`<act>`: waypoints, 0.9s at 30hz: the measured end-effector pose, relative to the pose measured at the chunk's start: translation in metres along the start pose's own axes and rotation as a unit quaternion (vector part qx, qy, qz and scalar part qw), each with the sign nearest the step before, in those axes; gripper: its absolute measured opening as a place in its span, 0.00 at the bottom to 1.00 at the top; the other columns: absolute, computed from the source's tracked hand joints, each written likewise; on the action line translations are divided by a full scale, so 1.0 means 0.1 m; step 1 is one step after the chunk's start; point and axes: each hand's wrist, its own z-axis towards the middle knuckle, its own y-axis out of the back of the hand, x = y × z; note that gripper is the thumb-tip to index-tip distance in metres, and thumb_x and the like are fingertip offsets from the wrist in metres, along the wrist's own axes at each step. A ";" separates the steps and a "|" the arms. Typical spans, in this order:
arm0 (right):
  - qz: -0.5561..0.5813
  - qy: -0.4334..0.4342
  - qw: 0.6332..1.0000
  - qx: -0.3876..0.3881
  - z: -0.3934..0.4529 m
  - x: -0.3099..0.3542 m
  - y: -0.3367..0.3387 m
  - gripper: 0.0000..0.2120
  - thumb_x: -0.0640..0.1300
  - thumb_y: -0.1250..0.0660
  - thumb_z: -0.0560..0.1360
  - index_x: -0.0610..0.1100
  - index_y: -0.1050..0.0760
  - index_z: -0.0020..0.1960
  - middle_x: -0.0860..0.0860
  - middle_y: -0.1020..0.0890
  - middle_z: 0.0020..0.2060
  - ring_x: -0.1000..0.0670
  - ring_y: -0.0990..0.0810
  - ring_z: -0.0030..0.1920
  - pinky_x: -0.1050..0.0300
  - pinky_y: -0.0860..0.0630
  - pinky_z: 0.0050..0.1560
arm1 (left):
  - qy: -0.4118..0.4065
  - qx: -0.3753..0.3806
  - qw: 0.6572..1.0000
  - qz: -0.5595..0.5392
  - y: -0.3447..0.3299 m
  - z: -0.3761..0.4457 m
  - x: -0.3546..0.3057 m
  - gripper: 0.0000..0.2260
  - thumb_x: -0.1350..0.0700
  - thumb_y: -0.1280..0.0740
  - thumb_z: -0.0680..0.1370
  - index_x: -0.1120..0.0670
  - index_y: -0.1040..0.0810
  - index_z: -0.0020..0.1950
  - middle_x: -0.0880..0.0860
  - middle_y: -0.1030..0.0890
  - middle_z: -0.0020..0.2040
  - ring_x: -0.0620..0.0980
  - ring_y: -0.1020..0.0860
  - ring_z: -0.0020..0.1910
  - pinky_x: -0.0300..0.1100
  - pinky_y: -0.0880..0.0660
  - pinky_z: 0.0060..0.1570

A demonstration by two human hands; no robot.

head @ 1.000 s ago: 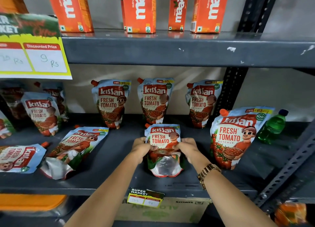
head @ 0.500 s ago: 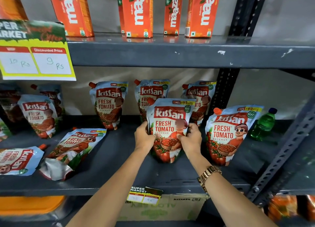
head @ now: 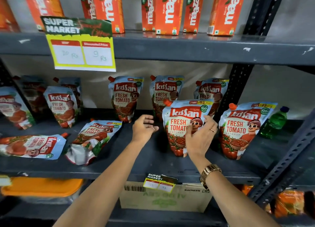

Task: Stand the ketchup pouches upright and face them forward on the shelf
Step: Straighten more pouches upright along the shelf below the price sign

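A ketchup pouch (head: 180, 122) stands upright, label forward, at the front middle of the grey shelf (head: 153, 162). My right hand (head: 199, 136) hovers open just in front of its lower right side. My left hand (head: 144, 127) is open to the left of it, apart from it. Another upright pouch (head: 242, 128) stands to the right. Three pouches (head: 125, 97) stand along the back wall. Two pouches lie flat at the front left: one tilted (head: 95, 138), one on its side (head: 30, 145). More pouches (head: 59, 105) stand at the far left.
A green bottle (head: 274, 122) stands at the shelf's right end beside a slotted upright post (head: 289, 157). Orange juice cartons (head: 168, 10) line the shelf above, with a price sign (head: 80, 44) hanging from its edge. A cardboard box (head: 163, 197) sits below.
The pouch went from lying flat in both hands to standing upright. Both hands have let go of it and opened; the left hand has drawn away leftward.
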 end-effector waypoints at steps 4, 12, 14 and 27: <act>0.015 0.044 0.997 0.055 -0.18 0.19 -0.12 0.19 0.37 0.33 0.70 0.36 0.34 0.59 0.36 0.28 0.57 0.38 0.31 0.59 0.44 0.27 0.57 | -0.036 -0.018 0.994 0.103 0.44 0.08 0.11 0.15 0.68 0.30 0.70 0.62 0.24 0.56 0.54 0.24 0.46 0.49 0.26 0.39 0.36 0.27 0.39; 0.041 0.121 0.982 0.137 -0.66 0.63 -0.60 0.13 0.37 0.34 0.70 0.38 0.29 0.53 0.39 0.25 0.52 0.42 0.29 0.53 0.58 0.37 0.54 | -0.059 -0.088 0.974 0.201 1.35 0.12 0.34 0.14 0.71 0.34 0.69 0.60 0.22 0.52 0.54 0.23 0.43 0.56 0.21 0.45 0.42 0.24 0.48; 0.054 0.136 0.976 0.160 -0.77 0.75 -0.72 0.13 0.36 0.34 0.70 0.38 0.29 0.54 0.40 0.25 0.53 0.45 0.32 0.54 0.59 0.37 0.52 | -0.041 -0.113 0.971 0.206 1.53 0.11 0.40 0.14 0.71 0.34 0.69 0.59 0.22 0.52 0.54 0.22 0.43 0.55 0.21 0.45 0.40 0.25 0.47; 0.044 0.075 0.915 0.395 -1.24 1.14 -1.50 0.15 0.42 0.37 0.75 0.39 0.33 0.60 0.43 0.28 0.59 0.45 0.29 0.60 0.55 0.30 0.58 | 0.124 -0.141 0.963 0.195 2.26 0.27 0.83 0.25 0.61 0.29 0.72 0.64 0.31 0.66 0.64 0.23 0.60 0.60 0.25 0.61 0.46 0.30 0.59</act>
